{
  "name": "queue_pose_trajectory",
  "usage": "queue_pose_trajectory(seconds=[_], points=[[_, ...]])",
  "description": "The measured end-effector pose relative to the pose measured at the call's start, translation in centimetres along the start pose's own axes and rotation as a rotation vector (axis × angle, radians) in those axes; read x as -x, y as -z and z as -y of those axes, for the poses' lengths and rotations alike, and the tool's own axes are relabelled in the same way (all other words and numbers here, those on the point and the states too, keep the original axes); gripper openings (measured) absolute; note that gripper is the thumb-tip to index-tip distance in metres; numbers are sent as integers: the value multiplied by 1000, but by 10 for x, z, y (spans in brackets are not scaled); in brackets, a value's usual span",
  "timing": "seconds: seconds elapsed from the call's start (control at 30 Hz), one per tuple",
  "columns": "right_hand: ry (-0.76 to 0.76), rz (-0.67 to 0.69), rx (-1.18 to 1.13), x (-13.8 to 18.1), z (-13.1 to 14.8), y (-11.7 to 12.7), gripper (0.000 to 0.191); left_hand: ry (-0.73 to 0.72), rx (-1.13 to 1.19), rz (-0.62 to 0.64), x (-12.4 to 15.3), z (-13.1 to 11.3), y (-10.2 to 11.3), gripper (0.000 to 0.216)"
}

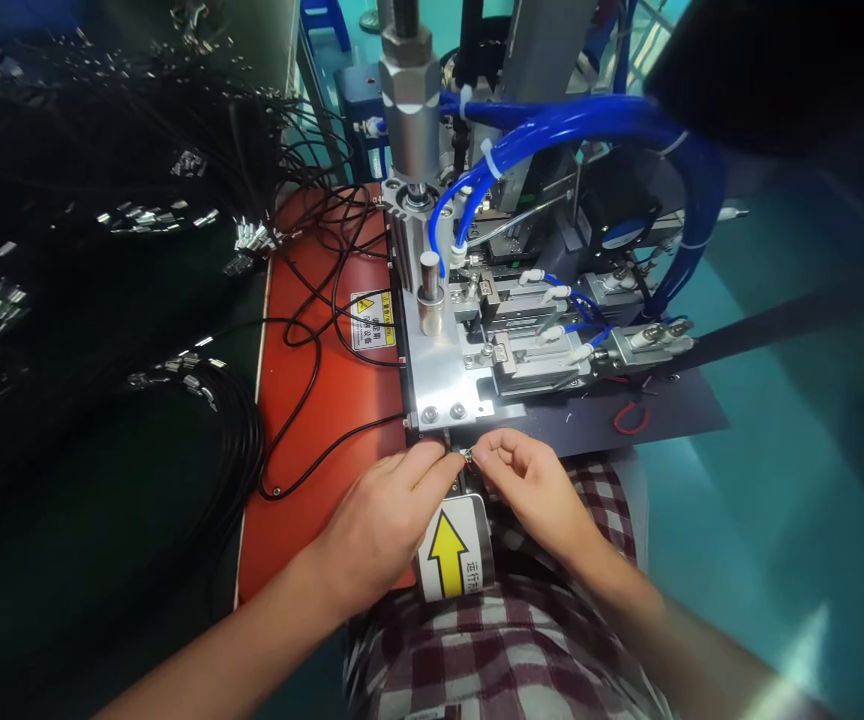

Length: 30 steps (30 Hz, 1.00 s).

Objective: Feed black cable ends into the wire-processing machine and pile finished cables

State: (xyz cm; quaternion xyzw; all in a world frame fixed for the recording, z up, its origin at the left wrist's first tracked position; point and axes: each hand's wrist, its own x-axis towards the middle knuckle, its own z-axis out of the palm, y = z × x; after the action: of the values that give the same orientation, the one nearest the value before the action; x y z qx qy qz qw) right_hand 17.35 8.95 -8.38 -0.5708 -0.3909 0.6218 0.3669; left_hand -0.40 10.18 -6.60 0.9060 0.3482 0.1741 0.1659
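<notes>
Both of my hands meet at the near end of a metal machine [443,385]. My left hand [391,500] has its fingers pinched together beside a small part with thin, fine wires [468,457]. Facing it, my right hand [526,485] pinches the same spot from the right with thumb and forefinger. What sits between the fingertips is too small to make out fully. Just below them is a white label with a yellow arrow [447,555]. A black cable [342,440] runs over the red board into the machine's left side.
Bundles of black cables [233,430] with shiny metal ends lie at the left. The red board [304,540] carries a warning label [373,320]. Blue air hoses [589,125] arch over the machine, and a red wire piece [631,417] lies on the dark plate.
</notes>
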Motion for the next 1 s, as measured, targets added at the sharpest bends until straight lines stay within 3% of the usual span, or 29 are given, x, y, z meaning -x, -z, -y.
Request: queue_pose_trajectory(seconds=[0.27,0.43,0.8,1.0], points=[[-34,39,-32,-4,-2,1,33,122,-3,112,0,-3,13,25],[-25,45,-32,-4,-3,1,32,89,-143,133,4,-2,13,27],[1,35,1,-5,-5,1,33,7,-119,155,1,1,16,29],[117,-52,239,0,-4,-1,24,-67,-151,124,1,4,18,30]])
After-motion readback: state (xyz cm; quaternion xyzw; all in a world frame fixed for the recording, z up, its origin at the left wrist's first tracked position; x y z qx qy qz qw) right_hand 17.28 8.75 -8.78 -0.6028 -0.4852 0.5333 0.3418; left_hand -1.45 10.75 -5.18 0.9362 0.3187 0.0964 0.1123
